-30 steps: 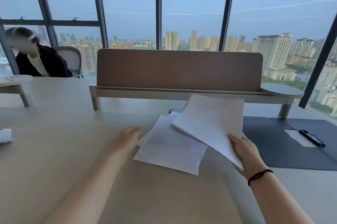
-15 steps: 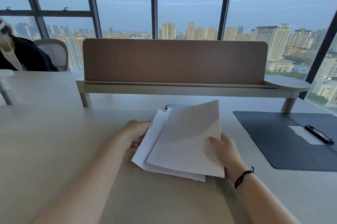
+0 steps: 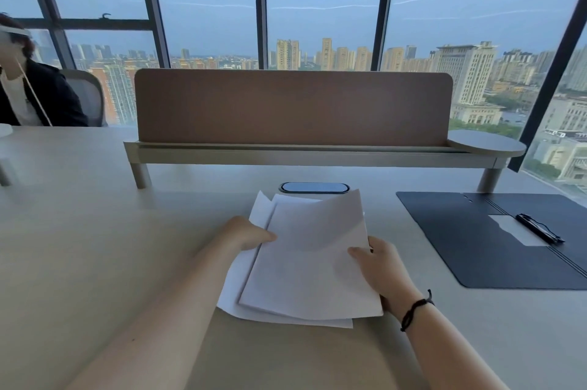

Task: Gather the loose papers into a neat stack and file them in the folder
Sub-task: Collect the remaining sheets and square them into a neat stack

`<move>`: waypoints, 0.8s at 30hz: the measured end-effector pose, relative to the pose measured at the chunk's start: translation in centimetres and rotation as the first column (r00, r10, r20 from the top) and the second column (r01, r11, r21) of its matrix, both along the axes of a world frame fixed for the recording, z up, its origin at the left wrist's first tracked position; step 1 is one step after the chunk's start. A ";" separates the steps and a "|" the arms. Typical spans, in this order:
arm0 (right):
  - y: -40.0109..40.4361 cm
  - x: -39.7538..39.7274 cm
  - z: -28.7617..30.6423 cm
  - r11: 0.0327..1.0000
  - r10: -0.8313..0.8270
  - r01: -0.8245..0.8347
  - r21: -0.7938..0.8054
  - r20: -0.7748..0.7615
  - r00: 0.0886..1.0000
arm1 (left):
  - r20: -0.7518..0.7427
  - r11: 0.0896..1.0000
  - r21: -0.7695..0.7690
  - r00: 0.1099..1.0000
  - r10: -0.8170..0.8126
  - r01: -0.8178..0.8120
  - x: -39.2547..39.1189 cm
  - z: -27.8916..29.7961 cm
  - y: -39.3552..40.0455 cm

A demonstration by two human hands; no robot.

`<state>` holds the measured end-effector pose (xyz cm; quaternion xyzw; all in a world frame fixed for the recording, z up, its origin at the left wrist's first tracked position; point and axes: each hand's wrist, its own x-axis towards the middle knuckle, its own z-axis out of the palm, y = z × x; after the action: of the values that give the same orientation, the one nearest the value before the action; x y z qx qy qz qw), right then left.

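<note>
left hand (image 3: 246, 232), right hand (image 3: 379, 265), gripping papers (image 3: 305, 262)

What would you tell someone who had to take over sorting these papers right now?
Left hand: pinches the left edge of the papers.
Right hand: holds the right edge, thumb on top.
The papers lie on the table in front of the person, overlapped but fanned, with edges and corners not lined up.
The folder lies open to the right, a pen resting on it.
Done: sheets brought together into one pile.
Left: square the edges, move the pen if it is in the way, put the stack in the folder, close it.
</note>
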<state>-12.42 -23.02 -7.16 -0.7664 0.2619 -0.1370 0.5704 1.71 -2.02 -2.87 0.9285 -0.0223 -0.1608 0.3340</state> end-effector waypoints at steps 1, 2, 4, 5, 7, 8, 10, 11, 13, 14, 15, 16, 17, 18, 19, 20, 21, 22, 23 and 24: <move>0.2 -0.1 0.1 0.999 0.008 -0.009 -0.051 -0.010 1.000 | 0.034 1.000 0.028 0.999 -0.012 0.011 -0.2 0.0 0.0; 0.3 -0.2 0.2 0.993 0.011 -0.014 -0.118 -0.021 1.000 | 0.063 0.999 0.049 0.998 -0.020 0.017 -0.5 0.2 0.0; 0.7 -0.5 0.4 0.964 -0.014 0.010 -0.266 -0.016 1.000 | 0.101 0.998 0.065 0.994 -0.027 0.020 -0.9 0.5 0.2; 0.7 -0.6 0.4 0.944 -0.040 0.037 -0.326 -0.002 0.999 | 0.101 0.998 0.060 0.994 -0.031 0.025 -1.1 0.5 0.3; 0.5 -0.8 0.3 0.914 -0.070 0.068 -0.400 0.012 0.998 | 0.073 1.000 0.016 0.997 -0.017 0.016 -1.3 0.3 0.8; 0.4 -0.9 0.1 0.905 -0.063 0.054 -0.421 -0.006 0.998 | 0.059 1.000 -0.019 0.998 -0.006 0.007 -1.4 0.1 1.1; 0.4 -0.9 -0.6 0.825 -0.050 -0.050 -0.563 -0.161 0.986 | 0.014 0.997 -0.080 1.000 0.018 -0.017 -1.6 -0.3 1.6; 0.6 -0.9 -1.0 0.758 -0.069 -0.136 -0.638 -0.285 0.956 | -0.008 0.993 -0.114 1.000 0.024 -0.024 -1.8 -0.4 1.7; 1.1 -0.9 -1.4 0.700 -0.094 -0.231 -0.676 -0.407 0.909 | -0.035 0.984 -0.175 0.999 0.030 -0.035 -2.2 -0.5 1.7; 1.4 -0.9 -1.5 0.699 -0.087 -0.246 -0.671 -0.421 0.903 | -0.041 0.980 -0.193 0.999 0.032 -0.040 -2.5 -0.4 1.7; 1.6 -0.8 -1.4 0.698 -0.073 -0.260 -0.667 -0.428 0.901 | -0.048 0.979 -0.198 0.998 0.033 -0.042 -2.6 -0.2 1.7; 1.6 -0.7 -1.5 0.697 -0.063 -0.270 -0.664 -0.433 0.899 | -0.052 0.980 -0.193 0.998 0.037 -0.046 -2.6 -0.2 1.7; 1.6 -0.5 -1.6 0.695 -0.058 -0.277 -0.664 -0.436 0.898 | -0.047 0.985 -0.170 0.998 0.033 -0.040 -2.7 -0.1 1.7; 1.6 -0.4 -1.6 0.705 -0.049 -0.278 -0.652 -0.436 0.899 | -0.042 0.990 -0.142 0.999 0.022 -0.028 -2.8 0.0 1.7; 1.5 -0.3 -1.5 0.723 -0.037 -0.264 -0.639 -0.416 0.909 | -0.029 0.992 -0.123 0.999 0.014 -0.018 -3.0 0.0 1.8; 1.5 -0.3 -1.3 0.741 -0.021 -0.249 -0.624 -0.392 0.920 | -0.016 0.993 -0.115 1.000 0.019 -0.020 -3.1 0.0 1.8; 1.4 -0.3 -1.0 0.766 -0.001 -0.226 -0.602 -0.352 0.936 | 0.000 0.993 -0.118 1.000 0.023 -0.023 -3.3 0.0 1.9; 1.5 -0.3 -0.7 0.828 0.024 -0.183 -0.530 -0.293 0.956 | 0.016 0.992 -0.124 0.999 0.030 -0.027 -3.5 0.0 1.9; 1.4 -0.3 -0.4 0.899 0.042 -0.128 -0.418 -0.210 0.977 | 0.039 0.989 -0.147 0.999 0.033 -0.027 -3.4 -0.2 2.1; 1.3 -0.4 -0.2 0.959 0.045 -0.081 -0.270 -0.135 0.990 | 0.043 0.986 -0.163 0.998 0.041 -0.033 -3.2 -0.5 2.4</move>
<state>-12.81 -21.72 -7.31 -0.8532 0.2515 -0.1045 0.4447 -1.52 0.43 -3.41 0.9019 -0.0259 -0.1306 0.4109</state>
